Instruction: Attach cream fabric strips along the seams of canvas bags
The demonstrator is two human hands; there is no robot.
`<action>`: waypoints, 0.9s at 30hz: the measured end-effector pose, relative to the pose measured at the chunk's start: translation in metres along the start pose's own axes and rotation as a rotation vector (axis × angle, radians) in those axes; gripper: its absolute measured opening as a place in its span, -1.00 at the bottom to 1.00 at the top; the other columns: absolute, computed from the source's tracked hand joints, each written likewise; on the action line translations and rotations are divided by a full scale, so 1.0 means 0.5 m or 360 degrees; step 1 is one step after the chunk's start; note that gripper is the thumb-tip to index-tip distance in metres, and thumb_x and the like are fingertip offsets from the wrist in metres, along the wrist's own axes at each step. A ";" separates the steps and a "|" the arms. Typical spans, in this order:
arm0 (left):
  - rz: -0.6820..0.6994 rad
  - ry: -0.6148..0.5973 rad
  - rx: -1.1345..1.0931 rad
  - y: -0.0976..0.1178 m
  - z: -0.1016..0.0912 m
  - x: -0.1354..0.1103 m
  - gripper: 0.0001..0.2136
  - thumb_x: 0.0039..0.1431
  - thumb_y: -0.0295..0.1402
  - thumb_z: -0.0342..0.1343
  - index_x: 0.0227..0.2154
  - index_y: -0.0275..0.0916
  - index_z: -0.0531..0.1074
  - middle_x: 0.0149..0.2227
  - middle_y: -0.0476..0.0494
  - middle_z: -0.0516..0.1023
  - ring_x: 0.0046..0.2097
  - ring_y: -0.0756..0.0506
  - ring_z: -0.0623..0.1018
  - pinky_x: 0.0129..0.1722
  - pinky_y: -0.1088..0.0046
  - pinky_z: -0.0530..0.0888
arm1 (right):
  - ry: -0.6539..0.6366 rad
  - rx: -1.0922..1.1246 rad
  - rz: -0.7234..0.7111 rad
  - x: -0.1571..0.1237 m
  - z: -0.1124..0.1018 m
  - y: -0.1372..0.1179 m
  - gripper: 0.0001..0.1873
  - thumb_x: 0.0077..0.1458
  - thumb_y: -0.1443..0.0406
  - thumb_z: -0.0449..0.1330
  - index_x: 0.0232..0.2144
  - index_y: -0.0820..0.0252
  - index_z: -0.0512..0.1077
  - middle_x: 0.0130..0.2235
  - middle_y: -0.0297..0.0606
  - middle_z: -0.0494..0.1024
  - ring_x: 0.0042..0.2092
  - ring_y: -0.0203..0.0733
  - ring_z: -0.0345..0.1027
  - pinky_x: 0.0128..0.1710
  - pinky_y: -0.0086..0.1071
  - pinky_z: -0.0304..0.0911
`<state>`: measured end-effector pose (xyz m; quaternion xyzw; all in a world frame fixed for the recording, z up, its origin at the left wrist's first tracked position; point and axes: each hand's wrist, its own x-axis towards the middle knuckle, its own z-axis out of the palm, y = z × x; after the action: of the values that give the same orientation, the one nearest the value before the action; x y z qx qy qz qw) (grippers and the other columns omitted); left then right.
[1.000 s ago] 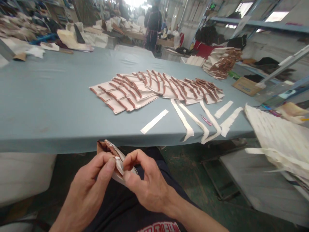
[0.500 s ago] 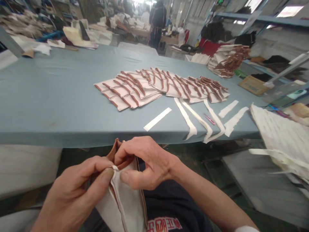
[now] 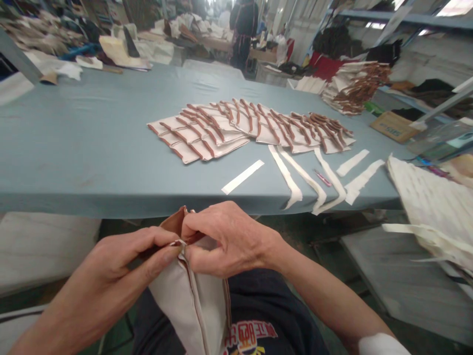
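A cream fabric pouch with brown trim (image 3: 195, 301) hangs over my lap, below the table's front edge. My left hand (image 3: 121, 266) pinches its top edge between thumb and forefinger. My right hand (image 3: 225, 241) grips the same top edge from the other side, fingers curled over the brown lining. Both hands meet at the pouch's mouth, where a small white strip end shows between the fingertips.
On the blue-grey table (image 3: 74, 148) lie a fanned row of similar pouches (image 3: 251, 128), loose white strips (image 3: 242, 176), and a small pink tool (image 3: 322, 178). A stack of pouches (image 3: 354, 86) stands at the far right. Cream cloth (image 3: 428, 207) lies on the right. A person (image 3: 244, 24) stands at the back.
The pouch has turned and dropped open over my lap. My right hand has moved up over its top edge, and both hands have closed in on the mouth.
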<state>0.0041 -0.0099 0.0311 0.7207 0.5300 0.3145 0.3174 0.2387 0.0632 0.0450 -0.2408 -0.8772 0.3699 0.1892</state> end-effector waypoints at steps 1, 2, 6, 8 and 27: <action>-0.0015 -0.0031 -0.0001 -0.001 -0.006 -0.001 -0.72 0.35 -0.04 0.24 -0.32 -0.04 0.75 -0.33 0.03 0.80 -0.39 -0.05 0.69 -0.35 0.64 0.54 | -0.0002 0.0027 -0.0004 -0.001 0.000 -0.001 -0.93 0.15 0.27 0.21 -0.35 0.11 0.38 -0.41 -0.42 0.45 -0.35 -0.27 0.31 -0.28 -0.40 0.10; -0.0018 -0.0048 0.0012 -0.001 -0.011 0.000 -0.74 0.35 -0.05 0.25 -0.29 -0.03 0.76 -0.32 0.04 0.80 -0.39 -0.05 0.69 -0.34 0.64 0.54 | -0.0007 0.0047 -0.0007 -0.002 0.000 0.000 -0.93 0.15 0.27 0.21 -0.36 0.11 0.38 -0.40 -0.41 0.46 -0.35 -0.26 0.31 -0.28 -0.40 0.10; 0.0040 -0.0052 0.0151 0.016 -0.014 0.016 -0.73 0.33 -0.10 0.20 -0.37 -0.06 0.71 -0.42 0.05 0.74 -0.47 -0.03 0.64 -0.46 0.64 0.44 | -0.0005 0.0033 0.0022 -0.006 0.003 0.003 -0.94 0.14 0.29 0.20 -0.37 0.11 0.37 -0.38 -0.39 0.49 -0.35 -0.26 0.32 -0.28 -0.39 0.10; 0.0134 -0.0021 0.0233 0.029 -0.010 0.030 -0.74 0.29 -0.15 0.17 -0.43 -0.08 0.67 -0.49 0.07 0.69 -0.54 0.02 0.60 -0.52 0.65 0.38 | 0.0013 0.0015 0.0047 -0.006 0.005 0.003 -0.94 0.13 0.30 0.20 -0.37 0.10 0.35 -0.39 -0.39 0.48 -0.37 -0.26 0.31 -0.29 -0.38 0.07; 0.0542 -0.0044 0.0384 -0.005 -0.001 0.016 -0.69 0.40 -0.33 0.06 -0.50 -0.04 0.53 -0.51 0.06 0.62 -0.53 -0.02 0.54 -0.48 0.55 0.44 | -0.0064 0.0571 0.0168 -0.002 0.008 0.020 -0.91 0.09 0.26 0.23 -0.37 0.10 0.36 -0.38 -0.43 0.41 -0.33 -0.26 0.26 -0.25 -0.37 0.19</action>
<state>0.0043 -0.0014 0.0302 0.8369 0.4300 0.2879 0.1781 0.2405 0.0665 0.0349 -0.2414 -0.7868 0.5346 0.1919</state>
